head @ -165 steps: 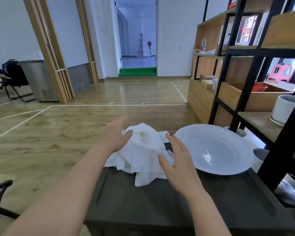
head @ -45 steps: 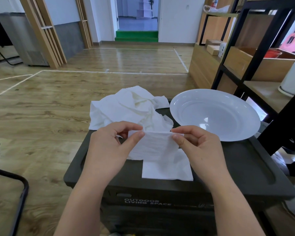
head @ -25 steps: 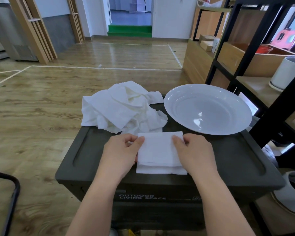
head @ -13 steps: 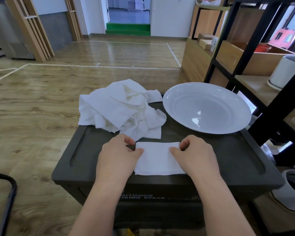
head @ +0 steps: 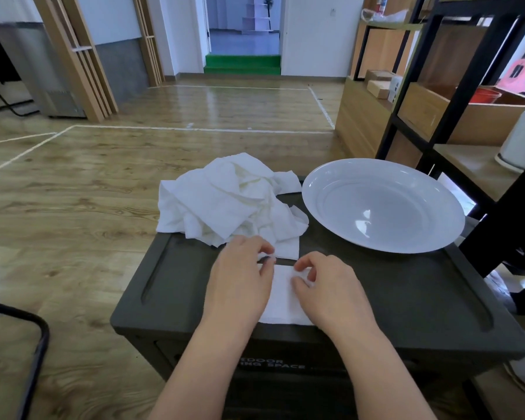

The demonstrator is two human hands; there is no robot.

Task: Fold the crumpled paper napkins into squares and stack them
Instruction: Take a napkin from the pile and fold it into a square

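Head view shows the folded napkin (head: pixel 285 301) lying flat in the lower middle of the frame, on the dark counter (head: pixel 406 295) near its front edge, mostly covered by both hands. The left hand (head: pixel 240 280) rests on the napkin's left part with curled fingers, and its fingertips seem to pinch a bit of white paper at the upper left corner. The right hand (head: pixel 328 289) lies on the right part, thumb and forefinger nipping the top edge. Whether each pinch holds one layer or several cannot be told.

Just above the hands, left of centre, sits the crumpled pile of napkins (head: pixel 231 207), its far-left side hanging over the counter edge; one flatter sheet pokes out at its lower right, just beside the left fingertips. A wide white plate (head: pixel 431 237) stands at right centre, empty and close beside the pile.

By the look of it this paper is very light, soft and limp, with no stiffness of its own. It should hold a crease when pressed, but likely tears if tugged and slides easily on the smooth counter. Best hold is probably at the corners or along an edge with a light fingertip pinch, the other hand pressing the sheet flat so that it does not drift.
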